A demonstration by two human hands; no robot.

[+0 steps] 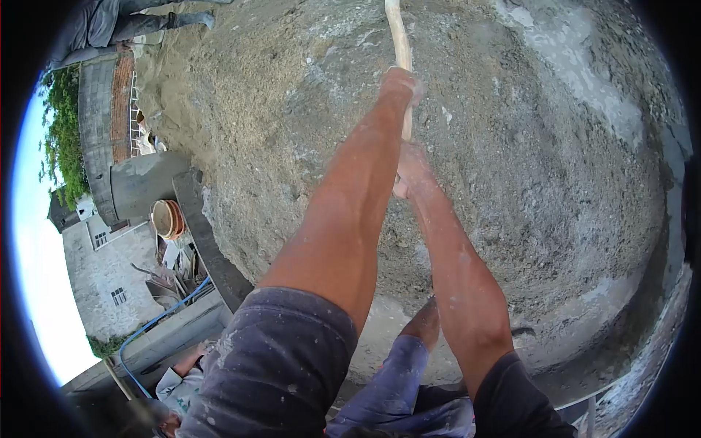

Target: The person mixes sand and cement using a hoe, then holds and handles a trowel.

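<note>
A pale, slightly bent wooden handle (397,35) runs up from my hands and out past the top edge, so whatever is on its far end is out of view. My left hand (406,85) is closed around it, farther out from me. Lower on the same shaft, my right hand (411,169) has its fingers wrapped round it. Beneath both hands spreads a broad mound of grey-brown sandy gravel (292,157), with paler powder (577,62) lying over its upper right part.
A person's legs in dark trousers (146,25) show at the upper left, and another person (182,383) is at the lower left. Stacked buckets (167,219) stand by a low concrete edge (212,244). A blue hose (157,319) runs along a wall. Buildings stand beyond.
</note>
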